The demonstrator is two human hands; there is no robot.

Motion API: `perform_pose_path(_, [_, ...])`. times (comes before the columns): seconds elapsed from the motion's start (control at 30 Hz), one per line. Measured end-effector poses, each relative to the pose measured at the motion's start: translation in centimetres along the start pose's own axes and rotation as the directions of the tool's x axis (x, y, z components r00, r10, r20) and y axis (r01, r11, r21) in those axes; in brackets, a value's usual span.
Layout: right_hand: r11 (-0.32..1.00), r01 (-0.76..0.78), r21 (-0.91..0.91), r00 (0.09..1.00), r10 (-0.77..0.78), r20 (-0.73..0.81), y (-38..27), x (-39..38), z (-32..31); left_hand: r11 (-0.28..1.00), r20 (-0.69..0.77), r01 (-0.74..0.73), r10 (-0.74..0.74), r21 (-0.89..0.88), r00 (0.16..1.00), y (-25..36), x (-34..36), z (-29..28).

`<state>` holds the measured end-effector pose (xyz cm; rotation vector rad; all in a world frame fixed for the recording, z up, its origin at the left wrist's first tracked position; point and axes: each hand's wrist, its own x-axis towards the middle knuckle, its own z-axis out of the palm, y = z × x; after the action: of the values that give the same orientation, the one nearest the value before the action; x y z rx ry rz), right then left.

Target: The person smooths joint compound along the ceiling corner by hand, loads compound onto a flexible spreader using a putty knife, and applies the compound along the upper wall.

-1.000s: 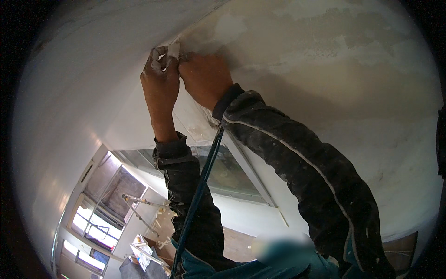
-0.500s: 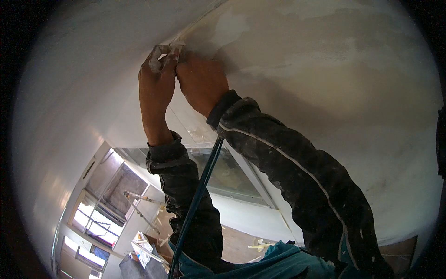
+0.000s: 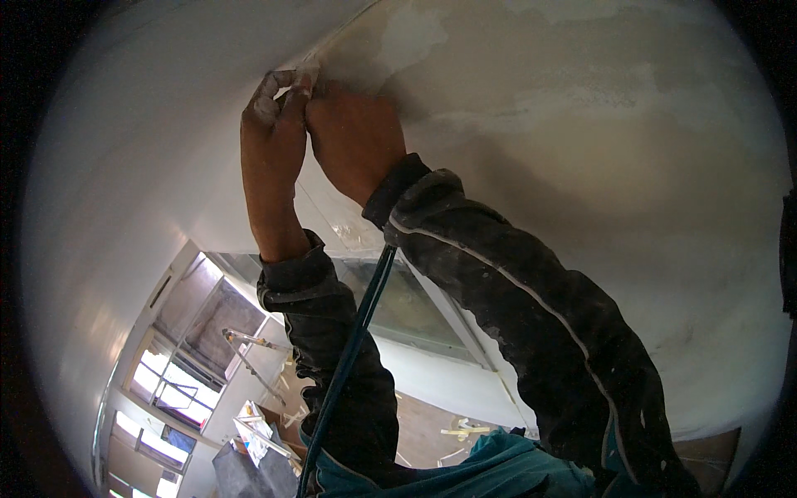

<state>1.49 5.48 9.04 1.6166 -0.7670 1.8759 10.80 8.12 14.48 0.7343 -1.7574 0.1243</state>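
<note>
My left hand (image 3: 274, 133) is raised to the seam (image 3: 347, 23) where two white plastered surfaces meet, its dust-whitened thumb and fingers pinched on a small pale piece (image 3: 307, 68) against the seam. My right hand (image 3: 355, 141) is bunched just beside it, back toward me; its fingers and anything they hold are hidden. Patchy beige and white plaster (image 3: 564, 91) spreads to the right of both hands. A dark teal cord (image 3: 357, 332) runs down from near my right wrist across my left sleeve.
A glazed panel (image 3: 415, 303) in a pale frame lies below and beyond my hands. At lower left are bright windows (image 3: 170, 386), a stepladder-like metal frame (image 3: 245, 357) and a cluttered pile of boards and sheets (image 3: 257, 448). Pale offcuts (image 3: 465, 432) lie on the floor far below.
Both hands have shifted slightly left, with little change in grip. The pale piece at the fingertips shows less than a second ago, and the view has shifted a little.
</note>
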Motion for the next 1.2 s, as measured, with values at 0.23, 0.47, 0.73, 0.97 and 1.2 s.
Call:
perform_pose_path(0.23, [0.999,-0.002,0.042,1.000,0.001,0.023,0.3,-0.1,-0.5,0.995,-0.060,-0.026,0.032,0.095,0.998,0.6,0.3,0.5])
perform_pose_path(0.47, [0.991,-0.029,0.131,0.999,0.026,0.024,0.0,0.2,-0.8,0.998,-0.060,0.002,0.001,0.057,0.998,0.4,0.8,0.3])
perform_pose_path(0.73, [0.984,-0.033,0.175,0.999,0.032,0.006,0.1,0.0,-0.8,0.996,-0.134,0.086,-0.089,-0.032,0.987,1.2,0.9,1.1])
perform_pose_path(0.97, [0.979,-0.019,0.205,0.999,0.026,-0.030,0.3,0.2,-0.6,0.992,-0.170,0.125,-0.124,-0.003,0.978,1.2,1.2,1.0])
perform_pose_path(1.2, [0.978,-0.011,0.210,1.000,0.016,-0.023,0.5,0.4,-0.9,0.984,-0.170,0.169,-0.177,-0.059,0.969,1.8,0.8,1.0])
